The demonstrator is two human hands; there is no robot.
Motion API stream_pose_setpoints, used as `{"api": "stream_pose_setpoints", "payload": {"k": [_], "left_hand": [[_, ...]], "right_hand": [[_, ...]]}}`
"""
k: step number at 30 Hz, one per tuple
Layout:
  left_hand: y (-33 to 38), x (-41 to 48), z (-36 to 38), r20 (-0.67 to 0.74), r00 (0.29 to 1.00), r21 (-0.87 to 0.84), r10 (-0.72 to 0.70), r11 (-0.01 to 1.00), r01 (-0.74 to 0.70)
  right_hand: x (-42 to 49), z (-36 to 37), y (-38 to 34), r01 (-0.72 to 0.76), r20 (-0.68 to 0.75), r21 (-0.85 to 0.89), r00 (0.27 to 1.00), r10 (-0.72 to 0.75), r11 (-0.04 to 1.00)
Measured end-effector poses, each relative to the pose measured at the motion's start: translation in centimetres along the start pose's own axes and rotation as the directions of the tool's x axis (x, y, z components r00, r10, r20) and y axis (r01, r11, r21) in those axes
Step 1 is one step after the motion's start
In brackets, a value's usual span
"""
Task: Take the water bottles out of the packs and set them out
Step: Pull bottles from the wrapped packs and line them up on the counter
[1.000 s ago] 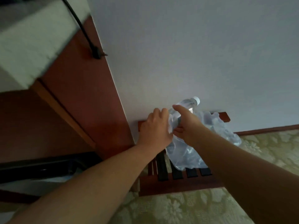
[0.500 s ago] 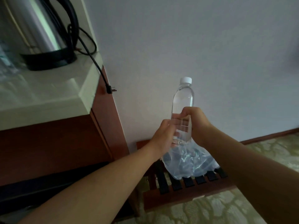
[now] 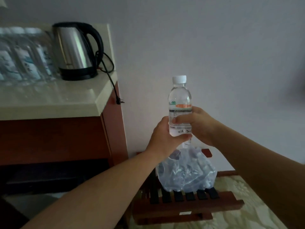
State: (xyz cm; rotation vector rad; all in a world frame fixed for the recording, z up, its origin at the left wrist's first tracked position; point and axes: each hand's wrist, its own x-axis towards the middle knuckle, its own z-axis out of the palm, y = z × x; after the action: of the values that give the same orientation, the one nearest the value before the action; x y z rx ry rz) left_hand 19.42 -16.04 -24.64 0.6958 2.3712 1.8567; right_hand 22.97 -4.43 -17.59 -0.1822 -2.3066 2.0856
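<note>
A clear water bottle with a white cap stands upright in the air in front of the wall. My left hand grips its lower part from the left and my right hand grips its middle from the right. Below the hands a crumpled clear plastic pack wrap hangs down onto a wooden slatted rack; the bottle's base is hidden by my fingers. On the counter at the left lies a pack of water bottles, blurred.
A steel electric kettle with a black handle stands on the counter's right end, its cord and plug dangling over the edge. A red-brown cabinet carries the counter. Patterned carpet covers the floor around the rack.
The bottle has come up out of the plastic wrap, from tilted to upright and higher. Both hands rose with it, and the view lifted so the kettle and counter show.
</note>
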Motion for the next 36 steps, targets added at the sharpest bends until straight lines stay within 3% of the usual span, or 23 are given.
{"api": "stream_pose_setpoints", "payload": {"k": [8,18,29,36], "left_hand": [[3.7,-1.5,-5.3,-0.206,0.978,0.112,0.045,0.993,-0.022],[5.4,-5.0,-17.6,-0.418,0.908,0.135,0.031,0.99,0.028],[4.3,-10.5,-35.0,-0.484,0.872,0.242,0.074,0.969,0.052],[2.8,-11.7,-44.4,-0.436,0.894,0.291,0.104,0.956,0.03]], "right_hand": [[-1.0,3.4,-4.4,0.108,0.01,-0.014,0.994,-0.108,0.994],[-0.7,15.4,-9.0,0.287,0.117,-0.042,0.953,-0.281,0.957],[-0.6,33.9,-12.1,0.356,0.101,0.034,0.928,-0.358,0.934],[0.8,43.1,-13.4,0.377,0.118,0.071,0.916,-0.383,0.924]]}}
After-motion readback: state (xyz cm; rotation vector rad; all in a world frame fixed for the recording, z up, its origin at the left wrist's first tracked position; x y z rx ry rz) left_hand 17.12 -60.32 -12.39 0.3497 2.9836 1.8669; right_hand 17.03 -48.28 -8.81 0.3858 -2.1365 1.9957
